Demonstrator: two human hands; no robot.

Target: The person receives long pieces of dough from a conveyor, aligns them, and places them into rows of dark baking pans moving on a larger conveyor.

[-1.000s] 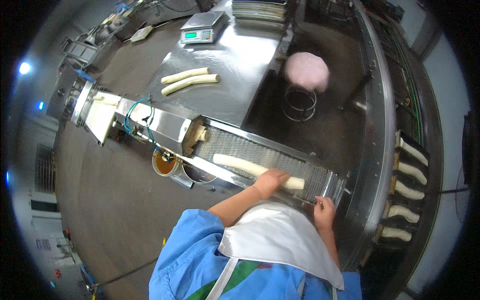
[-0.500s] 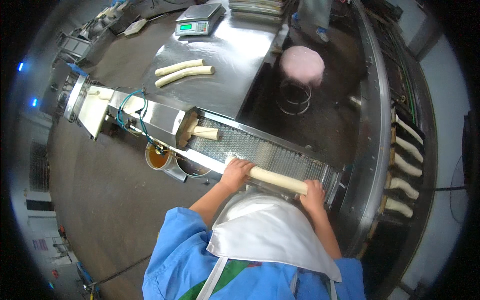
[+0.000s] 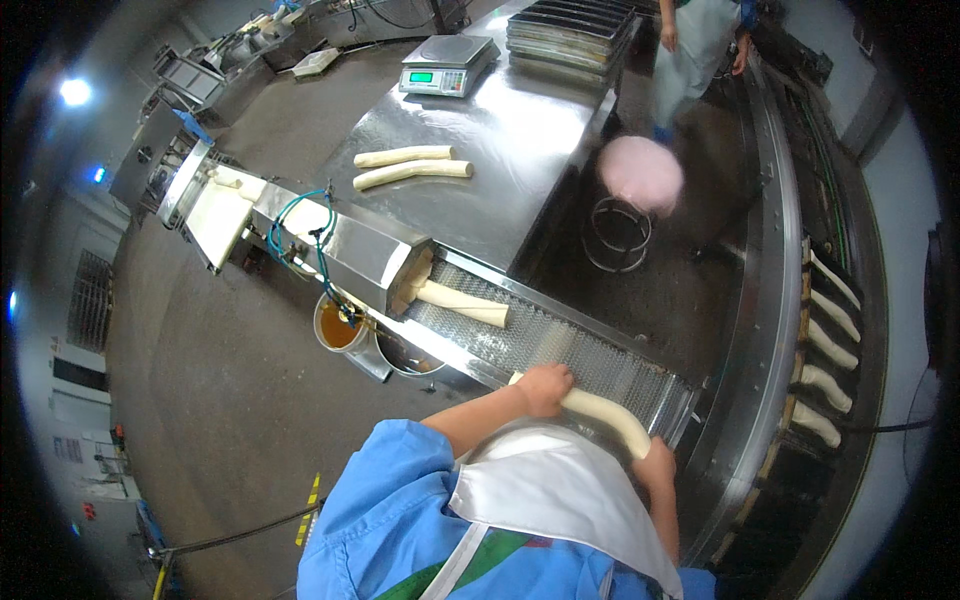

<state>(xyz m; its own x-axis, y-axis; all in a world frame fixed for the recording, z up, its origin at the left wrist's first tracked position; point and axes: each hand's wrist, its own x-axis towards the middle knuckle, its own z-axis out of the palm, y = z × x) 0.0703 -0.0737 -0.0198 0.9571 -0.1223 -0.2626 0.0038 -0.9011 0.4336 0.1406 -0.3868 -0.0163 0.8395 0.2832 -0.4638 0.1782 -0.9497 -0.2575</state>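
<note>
A long pale dough roll [image 3: 607, 413] is held in both my hands over the near edge of the mesh conveyor [image 3: 560, 345], and it sags in a curve toward its right end. My left hand [image 3: 546, 388] is wrapped round it near its left end. At the right end, my right hand [image 3: 655, 466] is closed on the tip. Farther left, a second dough roll [image 3: 468, 303] comes out of the metal hood [image 3: 368, 255] onto the mesh.
Beyond the conveyor stands a steel table [image 3: 440, 220] bearing two dough rolls [image 3: 413, 174], a scale [image 3: 449, 66] and stacked trays [image 3: 568, 38]. A pink-topped round stool [image 3: 641, 175] and a co-worker [image 3: 695, 50] are behind. Dough-filled trays [image 3: 822, 388] line the right; a bucket [image 3: 338, 325] sits left.
The view has shifted. My hands have carried the roll rightward and nearer me, and it now bends. The second roll has come farther out of the hood. More of the co-worker shows.
</note>
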